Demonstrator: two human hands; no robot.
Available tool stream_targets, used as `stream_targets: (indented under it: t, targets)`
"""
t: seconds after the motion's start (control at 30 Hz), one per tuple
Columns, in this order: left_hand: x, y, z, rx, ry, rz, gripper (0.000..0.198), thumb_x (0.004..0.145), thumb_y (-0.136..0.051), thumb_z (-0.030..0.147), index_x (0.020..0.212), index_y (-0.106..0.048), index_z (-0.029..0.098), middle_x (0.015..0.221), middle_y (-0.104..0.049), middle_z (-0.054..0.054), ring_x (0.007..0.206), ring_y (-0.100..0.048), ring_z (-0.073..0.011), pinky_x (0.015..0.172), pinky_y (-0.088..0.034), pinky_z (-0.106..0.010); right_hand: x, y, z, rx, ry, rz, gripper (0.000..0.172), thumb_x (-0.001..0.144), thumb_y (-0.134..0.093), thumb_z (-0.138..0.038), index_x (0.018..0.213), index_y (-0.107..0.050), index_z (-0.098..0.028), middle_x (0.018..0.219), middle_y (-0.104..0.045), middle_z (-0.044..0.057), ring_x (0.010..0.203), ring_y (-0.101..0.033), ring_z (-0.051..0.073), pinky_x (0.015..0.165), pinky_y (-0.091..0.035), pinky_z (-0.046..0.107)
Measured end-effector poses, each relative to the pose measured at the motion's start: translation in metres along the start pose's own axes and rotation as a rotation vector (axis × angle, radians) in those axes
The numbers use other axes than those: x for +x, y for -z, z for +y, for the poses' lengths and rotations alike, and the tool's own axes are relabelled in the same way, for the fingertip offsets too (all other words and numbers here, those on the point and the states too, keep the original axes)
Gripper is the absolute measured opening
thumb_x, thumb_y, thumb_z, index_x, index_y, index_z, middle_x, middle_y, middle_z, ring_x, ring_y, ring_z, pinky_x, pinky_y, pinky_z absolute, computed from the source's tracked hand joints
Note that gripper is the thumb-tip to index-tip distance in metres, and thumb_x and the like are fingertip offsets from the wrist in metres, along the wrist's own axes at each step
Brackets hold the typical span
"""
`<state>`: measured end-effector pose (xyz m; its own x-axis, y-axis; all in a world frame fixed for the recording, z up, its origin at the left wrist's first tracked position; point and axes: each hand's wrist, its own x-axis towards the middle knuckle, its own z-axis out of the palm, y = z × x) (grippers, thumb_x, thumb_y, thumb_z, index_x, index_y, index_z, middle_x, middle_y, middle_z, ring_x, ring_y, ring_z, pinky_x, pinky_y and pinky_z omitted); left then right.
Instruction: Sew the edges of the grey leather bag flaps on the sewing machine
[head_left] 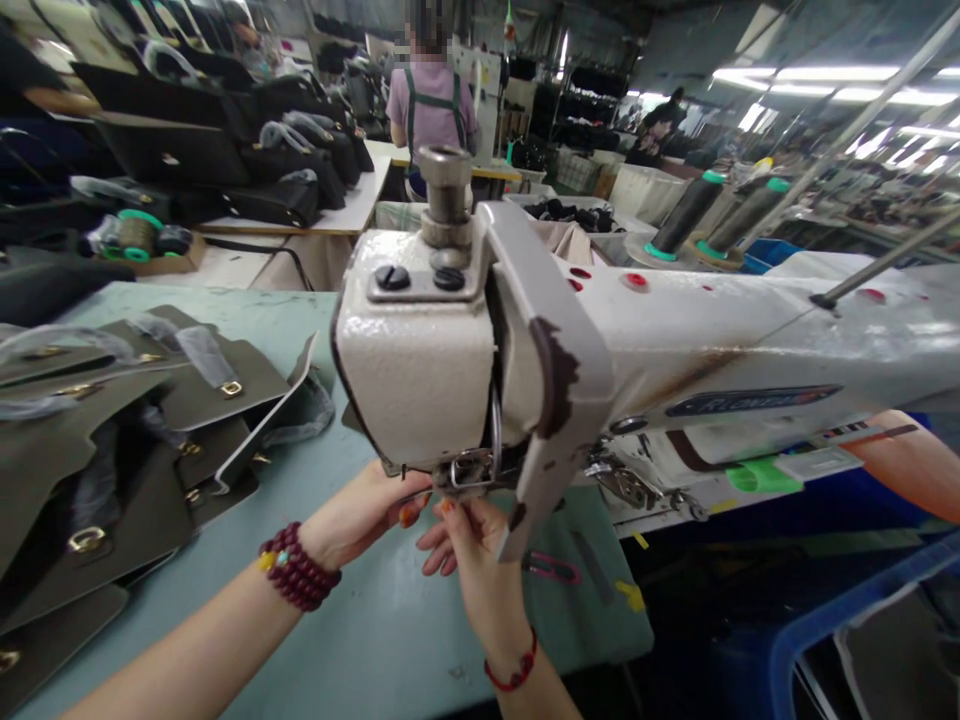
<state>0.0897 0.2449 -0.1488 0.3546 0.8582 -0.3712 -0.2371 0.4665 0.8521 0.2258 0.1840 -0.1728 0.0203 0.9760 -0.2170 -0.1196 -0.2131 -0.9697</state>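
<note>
A white industrial sewing machine (420,370) fills the middle, its head hiding part of the space above my hands. My left hand (371,515), with a dark red bead bracelet (300,567) on the wrist, is closed in a pinch at the left of the needle area. A thin dark edge shows at its fingertips, too little to name. Right beside it, under the machine head, my right hand (480,550) has thumb and forefinger pressed together and its other fingers loosely spread. What that pinch holds is too small to make out. The fingertips of both hands nearly meet.
Grey-brown bag pieces (142,470) with gold buckles pile up at left on the green table (360,650). Pink-handled snips (555,568) lie right of my right hand. A blue bin (795,650) stands at lower right. Thread cones (686,215) rise behind; a person (433,105) is farther back.
</note>
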Motion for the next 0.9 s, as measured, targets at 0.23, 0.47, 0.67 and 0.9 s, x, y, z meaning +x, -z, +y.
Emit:
stream_targets:
  t: [0.23,0.47,0.67,0.9]
  targets:
    - [-0.005,-0.008,0.001,-0.049,-0.013,0.068,0.026,0.057,-0.081,0.023,0.052,-0.057,0.015,0.044,-0.052,0.004,0.042,-0.039,-0.0050,0.040,-0.033,-0.015,-0.010,0.000,0.007,0.041,-0.017,-0.013,0.053,0.089,-0.053,-0.061,0.081,-0.066,-0.010,0.061,-0.069,0.007,0.040,-0.060,0.009,0.040,-0.037,0.013]
    - [-0.010,-0.014,-0.013,-0.105,-0.074,0.190,0.031,0.063,-0.082,0.029,0.057,-0.055,0.016,0.048,-0.052,0.005,0.043,-0.040,-0.0047,0.041,-0.033,-0.015,-0.019,0.003,0.001,0.035,-0.020,-0.061,0.048,0.091,-0.053,-0.057,0.079,-0.065,-0.012,0.063,-0.070,0.007,0.044,-0.062,0.009,0.042,-0.039,0.013]
    - [-0.018,-0.035,-0.026,-0.157,-0.114,0.302,0.040,0.071,-0.077,0.042,0.056,-0.051,0.016,0.048,-0.050,0.005,0.042,-0.042,-0.0055,0.041,-0.035,-0.017,-0.022,0.008,0.000,0.052,-0.016,-0.093,0.044,0.091,-0.056,-0.053,0.082,-0.067,-0.011,0.060,-0.068,0.005,0.043,-0.061,0.009,0.042,-0.040,0.014]
    - [-0.026,-0.067,-0.042,-0.349,-0.033,0.371,0.046,0.072,-0.069,0.061,0.062,-0.049,0.020,0.040,-0.044,0.008,0.027,-0.036,-0.0073,0.030,-0.033,-0.022,-0.023,0.021,-0.002,0.063,-0.011,-0.100,0.039,0.092,-0.057,-0.048,0.079,-0.068,-0.012,0.060,-0.067,0.004,0.042,-0.057,0.009,0.045,-0.044,0.017]
